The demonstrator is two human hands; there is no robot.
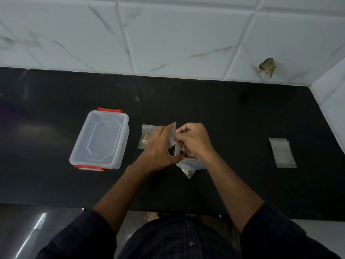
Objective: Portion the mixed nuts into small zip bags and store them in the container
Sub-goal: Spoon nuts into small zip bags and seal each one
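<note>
- The left hand [160, 144] is in the middle of the black counter [233, 128], fingers curled onto a small clear zip bag [172, 136] that it holds up by its left side.
- The right hand [194, 140] meets it from the right, fingers bunched and pinching at the mouth of the same small bag; whether any nuts are between the fingertips cannot be told.
- Under the right hand lies a larger open bag of mixed nuts [188, 165], its near corner pointing toward the person and brown nuts showing just below the palm.
- Just left of the hands, partly hidden by the left hand, a filled zip bag [144, 137] lies flat with pale nuts inside.
- Further left sits the clear container [100, 139] with red clips at its far and near ends, lid on.
- Well to the right, a few empty zip bags [281, 153] lie flat in a small stack.
- The far wall is pale marbled tile [168, 34].
</note>
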